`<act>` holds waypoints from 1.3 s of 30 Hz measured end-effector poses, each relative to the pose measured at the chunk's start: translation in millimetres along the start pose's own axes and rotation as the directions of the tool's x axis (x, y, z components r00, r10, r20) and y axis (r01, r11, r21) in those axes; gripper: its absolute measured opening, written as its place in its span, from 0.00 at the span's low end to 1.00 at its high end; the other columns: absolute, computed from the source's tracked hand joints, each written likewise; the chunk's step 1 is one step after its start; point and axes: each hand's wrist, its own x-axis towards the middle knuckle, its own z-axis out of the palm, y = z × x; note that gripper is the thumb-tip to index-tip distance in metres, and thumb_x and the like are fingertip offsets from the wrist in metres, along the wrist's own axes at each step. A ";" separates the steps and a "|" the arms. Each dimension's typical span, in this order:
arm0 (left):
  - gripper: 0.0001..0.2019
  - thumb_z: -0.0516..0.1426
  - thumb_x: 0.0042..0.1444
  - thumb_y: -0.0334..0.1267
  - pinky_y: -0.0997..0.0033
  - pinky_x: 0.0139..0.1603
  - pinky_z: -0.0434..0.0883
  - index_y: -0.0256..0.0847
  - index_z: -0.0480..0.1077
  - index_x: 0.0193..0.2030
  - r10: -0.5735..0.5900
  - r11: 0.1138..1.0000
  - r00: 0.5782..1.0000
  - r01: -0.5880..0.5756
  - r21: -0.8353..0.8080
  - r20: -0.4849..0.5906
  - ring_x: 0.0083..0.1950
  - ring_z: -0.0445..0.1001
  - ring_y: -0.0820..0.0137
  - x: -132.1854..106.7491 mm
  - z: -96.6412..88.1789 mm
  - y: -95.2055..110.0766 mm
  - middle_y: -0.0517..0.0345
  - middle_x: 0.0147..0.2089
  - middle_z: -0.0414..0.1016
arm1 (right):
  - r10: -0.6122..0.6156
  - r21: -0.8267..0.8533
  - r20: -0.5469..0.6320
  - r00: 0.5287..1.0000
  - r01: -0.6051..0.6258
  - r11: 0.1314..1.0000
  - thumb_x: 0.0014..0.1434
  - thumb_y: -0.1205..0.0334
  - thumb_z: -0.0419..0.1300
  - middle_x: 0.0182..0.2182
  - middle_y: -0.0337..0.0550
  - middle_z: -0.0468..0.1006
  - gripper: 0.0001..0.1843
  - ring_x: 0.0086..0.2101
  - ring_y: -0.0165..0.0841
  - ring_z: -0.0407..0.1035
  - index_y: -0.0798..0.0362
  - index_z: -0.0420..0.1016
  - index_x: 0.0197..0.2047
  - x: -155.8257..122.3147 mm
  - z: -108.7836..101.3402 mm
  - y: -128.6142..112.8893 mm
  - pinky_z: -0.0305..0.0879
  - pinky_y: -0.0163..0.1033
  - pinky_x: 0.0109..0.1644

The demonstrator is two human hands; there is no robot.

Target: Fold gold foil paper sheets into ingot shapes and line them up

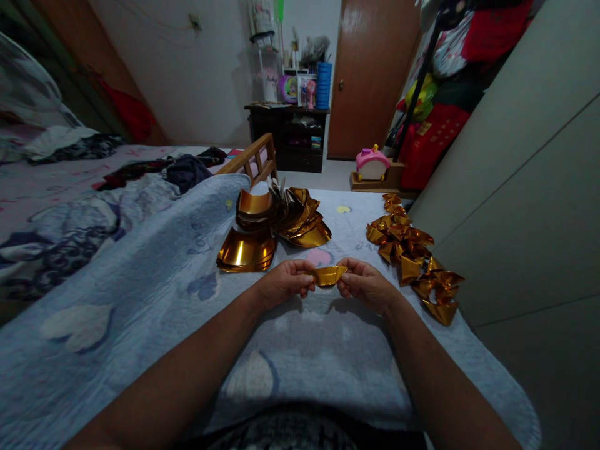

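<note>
A small folded piece of gold foil paper is held over the pale blue quilt. My left hand pinches its left end with curled fingers. Its right end is pinched by my right hand in the same way. Just beyond my left hand lies a stack of flat, curved gold foil sheets, with a looser fanned heap of sheets behind it. To the right of my right hand runs a row of several folded gold paper pieces.
The quilt covers a bed with a wooden rail and rumpled clothes at the left. A grey cupboard wall rises close on the right. Beyond stand a dark shelf unit, a brown door and a pink toy.
</note>
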 end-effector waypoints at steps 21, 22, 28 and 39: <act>0.18 0.72 0.44 0.45 0.79 0.25 0.62 0.36 0.75 0.35 0.093 0.987 0.994 -0.085 0.138 -0.057 0.24 0.66 0.79 1.6 1.4 -3.2 0.60 0.28 0.75 | -0.096 -0.121 -0.131 0.987 0.081 0.989 0.47 0.57 0.76 0.29 0.36 0.73 0.15 0.27 0.27 0.62 0.51 0.78 0.35 3.0 -3.3 5.7 0.58 0.33 0.29; 0.18 0.72 0.44 0.46 0.78 0.25 0.61 0.36 0.75 0.35 0.093 0.987 0.994 -0.085 0.139 -0.051 0.24 0.66 0.79 1.3 1.4 -3.4 0.60 0.28 0.75 | -0.085 -0.123 -0.125 0.988 0.070 0.990 0.47 0.57 0.75 0.28 0.36 0.73 0.15 0.26 0.27 0.61 0.51 0.77 0.35 2.7 -3.3 5.4 0.57 0.33 0.29; 0.19 0.73 0.42 0.47 0.78 0.26 0.60 0.37 0.77 0.35 0.084 0.985 0.994 -0.073 0.156 -0.065 0.25 0.65 0.78 -0.1 0.9 -3.7 0.61 0.28 0.74 | -0.021 -0.106 -0.086 0.996 0.012 0.994 0.46 0.57 0.76 0.27 0.36 0.73 0.16 0.26 0.26 0.61 0.51 0.76 0.34 0.6 -4.3 5.5 0.54 0.32 0.28; 0.19 0.72 0.44 0.49 0.75 0.30 0.58 0.36 0.78 0.36 0.163 0.967 0.982 -0.141 0.210 -0.091 0.28 0.64 0.76 3.0 -4.3 -6.3 0.61 0.28 0.72 | -0.050 -0.180 -0.040 0.998 0.042 0.983 0.49 0.52 0.74 0.24 0.35 0.73 0.17 0.24 0.26 0.61 0.53 0.75 0.33 2.0 -2.8 5.0 0.52 0.32 0.26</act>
